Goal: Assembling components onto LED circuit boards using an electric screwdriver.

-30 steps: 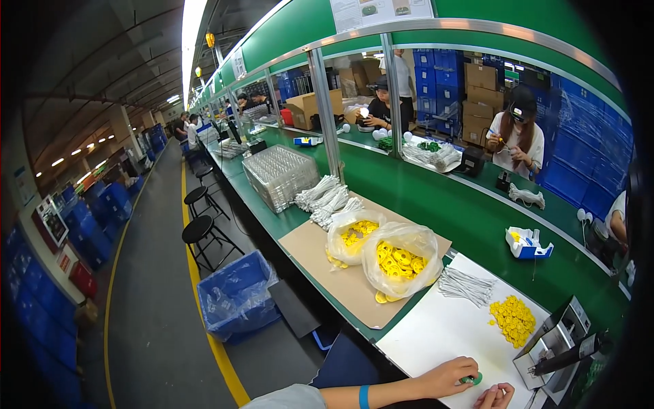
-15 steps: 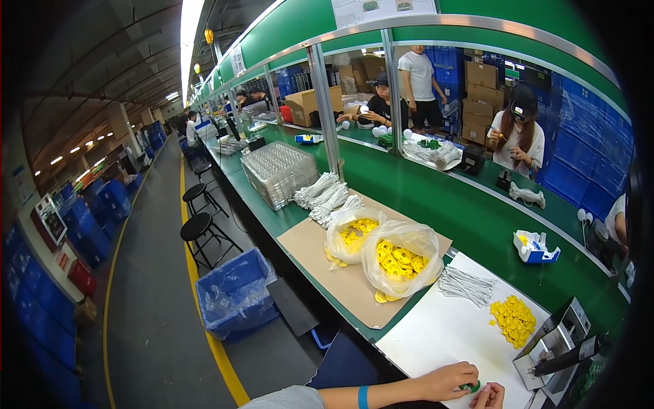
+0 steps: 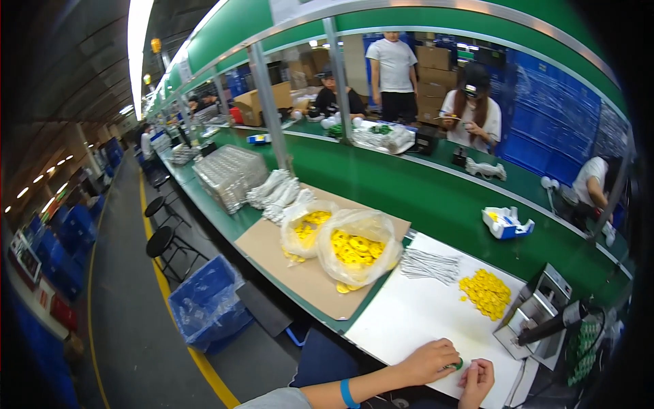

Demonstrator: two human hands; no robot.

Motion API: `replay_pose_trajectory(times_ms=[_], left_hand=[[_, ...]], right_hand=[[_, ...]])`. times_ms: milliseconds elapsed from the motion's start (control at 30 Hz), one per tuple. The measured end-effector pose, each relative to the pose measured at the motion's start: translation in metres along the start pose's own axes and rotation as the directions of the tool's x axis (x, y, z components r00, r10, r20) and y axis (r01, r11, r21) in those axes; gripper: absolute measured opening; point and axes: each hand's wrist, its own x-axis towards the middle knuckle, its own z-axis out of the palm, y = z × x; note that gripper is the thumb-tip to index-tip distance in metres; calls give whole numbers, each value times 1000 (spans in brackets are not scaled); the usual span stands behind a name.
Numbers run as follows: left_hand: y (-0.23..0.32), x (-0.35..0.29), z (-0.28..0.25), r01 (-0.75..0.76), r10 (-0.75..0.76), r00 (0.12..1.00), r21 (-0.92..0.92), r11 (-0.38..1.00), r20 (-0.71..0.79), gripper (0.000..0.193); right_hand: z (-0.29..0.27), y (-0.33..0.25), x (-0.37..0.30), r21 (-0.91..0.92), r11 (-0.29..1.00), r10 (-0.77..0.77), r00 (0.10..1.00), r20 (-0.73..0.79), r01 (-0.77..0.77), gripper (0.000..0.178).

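Over the near part of a white sheet (image 3: 381,324), my left hand (image 3: 430,362) is closed, its fingertips on a small round green piece (image 3: 458,365). My right hand (image 3: 479,379) is just to the right, with its fingers curled and pinched together. Whatever the right fingertips hold, if anything, is too small to make out. Beyond the hands lie a heap of small yellow discs (image 3: 485,293) and a bundle of white wires (image 3: 430,265). A metal bench device (image 3: 535,317) with a black cylinder (image 3: 555,322) stands to the right of the hands.
Two plastic bags, one (image 3: 360,249) larger, hold yellow parts on brown cardboard (image 3: 272,242). Behind them sit white cable bundles (image 3: 276,194) and stacked clear trays (image 3: 231,176). Green boards (image 3: 582,351) lie at right. A blue bin (image 3: 204,303) stands on the floor. Several people work across the bench.
The view has swung, so the bench appears further left. My right hand has come up beside the left, with a small gap between them. The green piece remains at my left fingertips.
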Motion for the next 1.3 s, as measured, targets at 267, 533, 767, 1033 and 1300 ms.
replay_pose_trajectory(times_ms=[267,533,767,1033,1300], left_hand=[[-1,25,22,112,-114,993,44,993,33,21],[-4,51,53,160,-168,984,120,980,58,29],[-13,55,58,123,-125,992,108,986,11,35],[-24,60,67,100,-100,995,100,990,-2,34],[-34,72,76,105,-106,994,123,987,-5,27]], right_hand=[[-7,-15,16,243,970,21,998,-52,-7,9],[-8,-19,25,214,977,35,998,-57,-22,8],[-6,-19,35,185,983,14,1000,-24,-9,8],[-10,-10,42,219,975,40,999,-32,-32,9],[-49,-36,96,-84,885,-421,711,-564,458,19]])
